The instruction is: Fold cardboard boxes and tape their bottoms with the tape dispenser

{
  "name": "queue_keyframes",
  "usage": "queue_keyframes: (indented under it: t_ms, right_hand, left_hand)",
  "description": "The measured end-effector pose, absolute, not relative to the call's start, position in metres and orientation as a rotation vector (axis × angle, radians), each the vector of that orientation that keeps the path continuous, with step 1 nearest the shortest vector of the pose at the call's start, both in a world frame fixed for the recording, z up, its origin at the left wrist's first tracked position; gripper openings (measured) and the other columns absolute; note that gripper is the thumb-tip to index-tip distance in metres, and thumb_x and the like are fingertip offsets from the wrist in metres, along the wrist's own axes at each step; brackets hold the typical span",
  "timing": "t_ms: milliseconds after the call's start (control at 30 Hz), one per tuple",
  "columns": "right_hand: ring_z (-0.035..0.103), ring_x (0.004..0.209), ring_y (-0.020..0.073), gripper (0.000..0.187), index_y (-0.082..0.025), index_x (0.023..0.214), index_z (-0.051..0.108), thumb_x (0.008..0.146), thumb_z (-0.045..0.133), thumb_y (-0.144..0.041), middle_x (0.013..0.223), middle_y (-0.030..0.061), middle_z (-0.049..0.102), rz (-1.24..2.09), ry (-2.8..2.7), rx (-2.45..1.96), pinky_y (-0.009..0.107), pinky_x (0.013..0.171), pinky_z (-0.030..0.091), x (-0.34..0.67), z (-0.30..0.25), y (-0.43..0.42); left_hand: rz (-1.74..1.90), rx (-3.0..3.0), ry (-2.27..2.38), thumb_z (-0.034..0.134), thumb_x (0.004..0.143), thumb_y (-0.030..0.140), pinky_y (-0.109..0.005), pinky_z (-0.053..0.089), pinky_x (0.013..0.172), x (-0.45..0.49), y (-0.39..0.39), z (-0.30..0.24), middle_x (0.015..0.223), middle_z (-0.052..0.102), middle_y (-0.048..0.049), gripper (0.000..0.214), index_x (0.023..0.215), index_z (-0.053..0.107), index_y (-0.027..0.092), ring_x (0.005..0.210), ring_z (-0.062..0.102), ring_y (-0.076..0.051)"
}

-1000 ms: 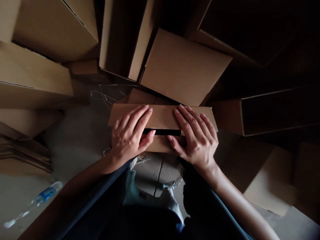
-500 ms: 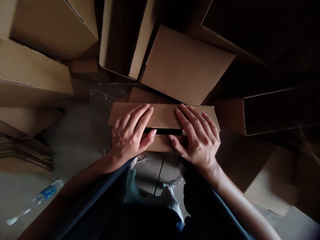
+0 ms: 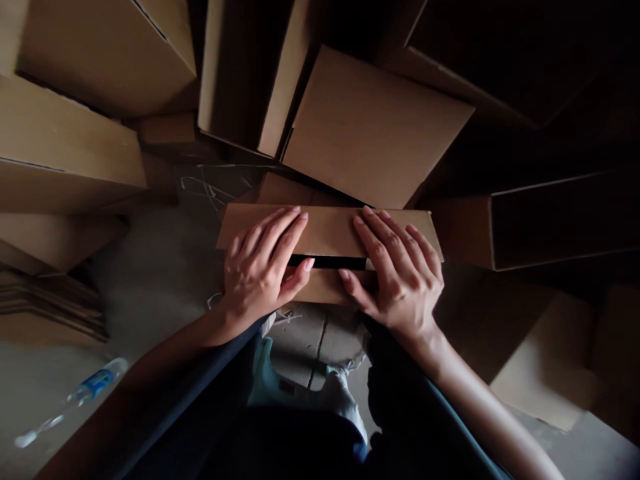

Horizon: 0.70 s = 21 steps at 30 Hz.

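Observation:
In the middle of the head view is a narrow brown cardboard box [image 3: 333, 230] between my knees. A dark gap runs along its near edge, with another strip of cardboard below it. My left hand [image 3: 257, 273] lies on the left part of its top panel, fingers stretched out, thumb apart near the gap. On the right part rests my right hand [image 3: 403, 277], its fingers also spread flat and its thumb towards the near strip. Both hands are open and press against the cardboard; neither is wrapped round it. The underside of the box is hidden.
Just beyond stands a cardboard panel [image 3: 375, 130]. Large cartons [image 3: 110, 53] crowd the left and back; another carton [image 3: 460, 230] is at the right. Flattened cardboard [image 3: 50, 307] is stacked at the left. A plastic bottle [image 3: 93, 387] lies on the floor, and loose string [image 3: 205, 187] trails behind the box.
Almost nothing differs. My right hand and the right end of the box sit very slightly further right; the left hand keeps its place.

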State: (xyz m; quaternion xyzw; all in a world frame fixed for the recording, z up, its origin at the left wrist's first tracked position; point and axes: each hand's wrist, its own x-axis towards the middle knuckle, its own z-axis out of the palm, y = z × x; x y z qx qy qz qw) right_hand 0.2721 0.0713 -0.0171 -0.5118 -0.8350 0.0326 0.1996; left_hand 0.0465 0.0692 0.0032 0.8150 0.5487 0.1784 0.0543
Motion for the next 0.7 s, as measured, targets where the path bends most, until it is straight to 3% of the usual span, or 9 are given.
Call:
queue_keyframes:
  t_ms: [700]
  right_hand:
    - [0.060,0.137,0.0280,0.063,-0.018,0.155,0.054,0.104,0.048,-0.054,0.148,0.0107,0.063,0.104,-2.340,-1.430,0.039,0.118,0.040,0.2728,-0.0184,0.0712]
  left_hand:
    - [0.510,2.498,1.678,0.046,0.106,0.047,-0.039,0.047,0.097,0.0466,0.0696,0.0044,0.145,0.067,-0.0114,0.054,0.153,0.057,0.020,0.128,0.065,-0.029]
